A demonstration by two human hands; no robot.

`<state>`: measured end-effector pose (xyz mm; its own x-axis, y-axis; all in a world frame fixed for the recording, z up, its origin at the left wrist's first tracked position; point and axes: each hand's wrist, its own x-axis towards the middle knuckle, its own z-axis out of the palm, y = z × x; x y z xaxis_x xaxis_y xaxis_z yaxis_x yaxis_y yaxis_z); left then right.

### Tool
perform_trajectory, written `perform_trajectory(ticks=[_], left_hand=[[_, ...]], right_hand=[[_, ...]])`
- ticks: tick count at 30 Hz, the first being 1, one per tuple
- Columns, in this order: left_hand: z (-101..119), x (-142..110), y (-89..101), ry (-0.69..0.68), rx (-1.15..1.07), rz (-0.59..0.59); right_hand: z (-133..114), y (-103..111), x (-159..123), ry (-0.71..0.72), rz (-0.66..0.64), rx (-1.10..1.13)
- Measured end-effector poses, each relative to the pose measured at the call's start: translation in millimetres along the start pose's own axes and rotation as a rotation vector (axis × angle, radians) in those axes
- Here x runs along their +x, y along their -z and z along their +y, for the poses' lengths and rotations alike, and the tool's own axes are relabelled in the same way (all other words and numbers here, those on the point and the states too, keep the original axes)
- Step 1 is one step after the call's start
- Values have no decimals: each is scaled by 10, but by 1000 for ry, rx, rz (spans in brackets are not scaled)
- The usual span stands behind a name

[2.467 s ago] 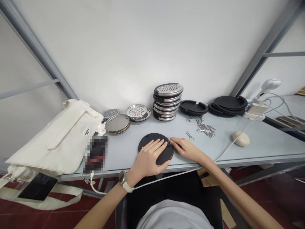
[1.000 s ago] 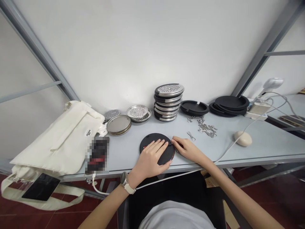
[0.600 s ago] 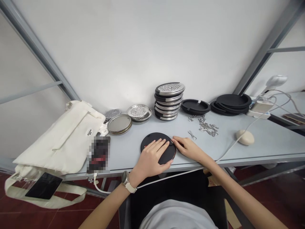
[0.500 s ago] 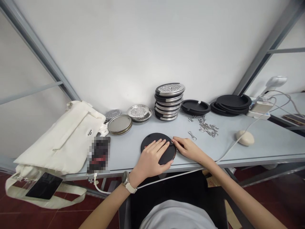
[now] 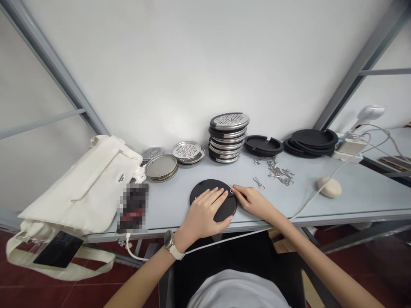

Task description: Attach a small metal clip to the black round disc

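My left hand (image 5: 205,211) lies flat on a round black disc (image 5: 224,210) near the table's front edge, with the fingers stretched out across its top. At the disc's right edge, my right hand (image 5: 252,200) is closed in a pinch on a small metal clip (image 5: 231,191), of which only a shiny loop shows. A single loose metal clip (image 5: 258,183) lies just beyond my right hand. Behind it is a pile of similar metal clips (image 5: 281,174). A little red shows beside my left fingers, at the disc's left part.
At the back stands a stack of perforated steel discs in black holders (image 5: 228,137). Black round trays (image 5: 263,146) sit right of it, flat metal discs (image 5: 161,167) left. A white bag (image 5: 80,184), a pixelated dark object (image 5: 132,209), a beige mouse (image 5: 329,187) and a white cable (image 5: 308,201) are around.
The view has shifted slightly. My left hand stays flat on the disc, and my right fingers keep their pinch at its edge with only tiny shifts of the metal loop.
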<state>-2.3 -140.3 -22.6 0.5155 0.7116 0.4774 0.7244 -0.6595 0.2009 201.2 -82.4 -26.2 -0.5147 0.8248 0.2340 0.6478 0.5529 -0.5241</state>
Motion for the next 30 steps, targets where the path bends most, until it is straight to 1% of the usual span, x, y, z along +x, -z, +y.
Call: perform_trajectory(ticks=[6, 19, 30], left_hand=[[-3, -2, -11, -2, 2, 8], [12, 6, -8, 15, 9, 2], [6, 11, -21, 22, 14, 1]], right_hand=[[-13, -22, -10, -17, 17, -49], [-48, -24, 5, -53, -19, -159], [-114, -55, 5, -139, -21, -301]])
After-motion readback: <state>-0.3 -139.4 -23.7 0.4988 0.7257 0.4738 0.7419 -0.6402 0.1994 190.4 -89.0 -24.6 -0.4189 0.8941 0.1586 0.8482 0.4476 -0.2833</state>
